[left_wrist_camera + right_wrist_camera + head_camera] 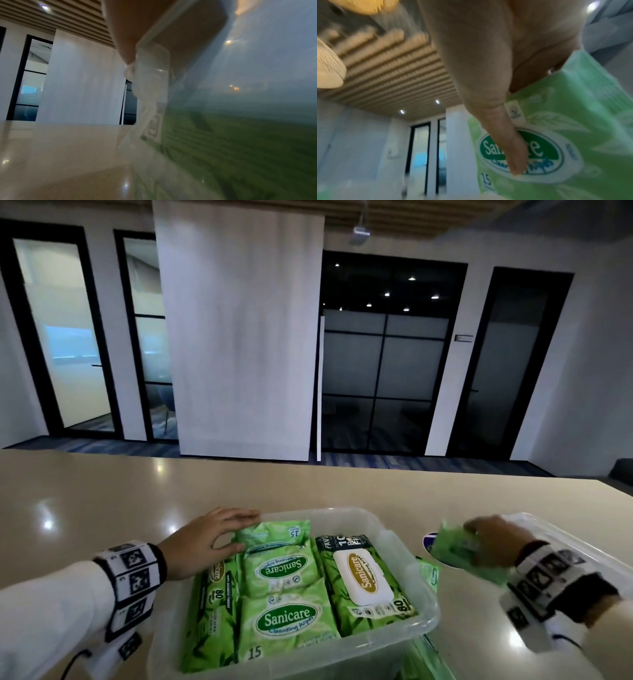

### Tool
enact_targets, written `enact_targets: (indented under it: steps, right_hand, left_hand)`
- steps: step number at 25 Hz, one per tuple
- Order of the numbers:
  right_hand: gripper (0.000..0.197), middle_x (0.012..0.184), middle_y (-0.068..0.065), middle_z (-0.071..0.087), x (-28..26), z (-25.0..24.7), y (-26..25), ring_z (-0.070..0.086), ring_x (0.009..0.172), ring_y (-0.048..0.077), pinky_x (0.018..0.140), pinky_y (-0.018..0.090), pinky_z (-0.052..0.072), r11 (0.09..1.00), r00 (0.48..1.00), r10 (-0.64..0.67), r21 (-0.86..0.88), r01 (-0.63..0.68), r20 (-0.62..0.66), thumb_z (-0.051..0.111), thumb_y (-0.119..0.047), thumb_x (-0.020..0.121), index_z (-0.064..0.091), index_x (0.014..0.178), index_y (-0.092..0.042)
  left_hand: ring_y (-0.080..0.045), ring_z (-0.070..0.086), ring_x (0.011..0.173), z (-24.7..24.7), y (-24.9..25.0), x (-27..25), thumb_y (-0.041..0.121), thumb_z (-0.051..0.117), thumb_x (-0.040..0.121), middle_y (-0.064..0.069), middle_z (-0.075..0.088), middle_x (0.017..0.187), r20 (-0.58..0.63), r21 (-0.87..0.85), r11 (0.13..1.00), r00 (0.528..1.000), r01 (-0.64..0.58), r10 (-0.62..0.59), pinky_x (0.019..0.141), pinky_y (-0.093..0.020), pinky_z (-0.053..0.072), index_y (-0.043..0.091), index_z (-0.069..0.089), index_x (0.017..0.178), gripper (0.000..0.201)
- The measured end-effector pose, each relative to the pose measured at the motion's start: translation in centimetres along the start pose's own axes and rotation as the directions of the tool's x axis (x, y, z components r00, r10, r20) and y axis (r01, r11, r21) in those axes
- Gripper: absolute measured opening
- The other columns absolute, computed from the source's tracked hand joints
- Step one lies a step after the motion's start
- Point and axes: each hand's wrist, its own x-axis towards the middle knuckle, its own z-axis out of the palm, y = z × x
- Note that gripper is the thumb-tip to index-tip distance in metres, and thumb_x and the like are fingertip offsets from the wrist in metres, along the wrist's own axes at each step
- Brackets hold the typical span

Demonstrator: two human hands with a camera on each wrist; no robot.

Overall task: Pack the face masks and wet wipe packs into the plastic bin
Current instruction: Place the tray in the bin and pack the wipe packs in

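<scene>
A clear plastic bin (344, 511) stands at the near edge of the table, holding several green Sanicare wipe packs (289, 623), large and small. My left hand (219, 532) rests on the bin's far left corner with its fingers laid flat over the rim and touching a small pack (274, 530). In the left wrist view the palm (137, 27) lies over the bin's rim (150, 75). To the right of the bin, my right hand (489, 539) grips a small green wipe pack (452, 551) above the table. Its thumb (513, 155) presses on the pack's label (556, 135).
A translucent lid (561, 542) lies on the table under my right hand. A round blue and white object (428, 541) and another green pack (429, 571) sit between the lid and the bin. More green packs (424, 659) show below the bin's near right corner. The beige table (137, 501) stretches away behind.
</scene>
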Motion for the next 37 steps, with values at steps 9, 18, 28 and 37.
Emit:
enact_targets:
  steps: [9, 18, 28, 37]
  right_hand:
    - [0.024, 0.089, -0.008, 0.066, -1.1, -11.2, -12.5, 0.054, 0.072, 0.006, 0.062, 0.012, 0.036, 0.762, 0.775, -0.556, 0.187, 0.62, -0.301, 0.071, -0.031, 0.084, 0.066, 0.104, -0.018]
    - [0.028, 0.105, 0.005, 0.068, 2.9, -10.0, -17.8, 0.062, 0.094, 0.021, 0.073, 0.022, 0.039, 0.787, 0.791, -0.592, 0.102, 0.609, -0.153, 0.072, -0.017, 0.082, 0.062, 0.108, -0.011]
    - [0.028, 0.107, 0.008, 0.069, 2.7, -9.4, -20.4, 0.064, 0.097, 0.025, 0.077, 0.028, 0.047, 0.82, 0.823, -0.568, -0.093, 0.565, -0.013, 0.066, -0.012, 0.085, 0.065, 0.113, -0.01]
    - [0.038, 0.104, 0.003, 0.072, 4.2, -8.8, -21.0, 0.063, 0.086, 0.014, 0.081, 0.026, 0.05, 0.782, 0.769, -0.619, 0.045, 0.621, 0.159, 0.078, -0.015, 0.076, 0.069, 0.113, -0.014]
  left_hand:
    - [0.002, 0.056, 0.107, 0.2, -0.3, 0.4, 0.052, 0.064, 0.082, 0.016, 0.061, 0.116, -0.201, -0.099, 0.986, 0.968, 0.132, -0.149, 0.098, -0.024, 0.044, 0.022, 0.066, 0.115, 0.044]
    - [0.001, 0.056, 0.096, -0.3, 0.1, 0.3, 0.054, 0.057, 0.086, 0.015, 0.059, 0.105, -0.165, -0.065, 0.991, 0.978, 0.115, -0.125, 0.084, -0.02, 0.045, 0.028, 0.058, 0.102, 0.031]
    - [-0.003, 0.055, 0.089, 0.0, 0.2, 0.1, 0.016, 0.062, 0.089, 0.009, 0.056, 0.108, -0.243, -0.118, 0.967, 0.937, 0.227, -0.25, 0.074, -0.009, 0.041, 0.014, 0.07, 0.109, 0.021]
    - [0.001, 0.047, 0.087, -0.3, 0.8, 0.2, 0.059, 0.035, 0.093, 0.013, 0.048, 0.104, -0.001, 0.189, 0.96, 0.977, 0.208, -0.212, 0.067, -0.015, 0.034, 0.037, 0.054, 0.101, 0.031]
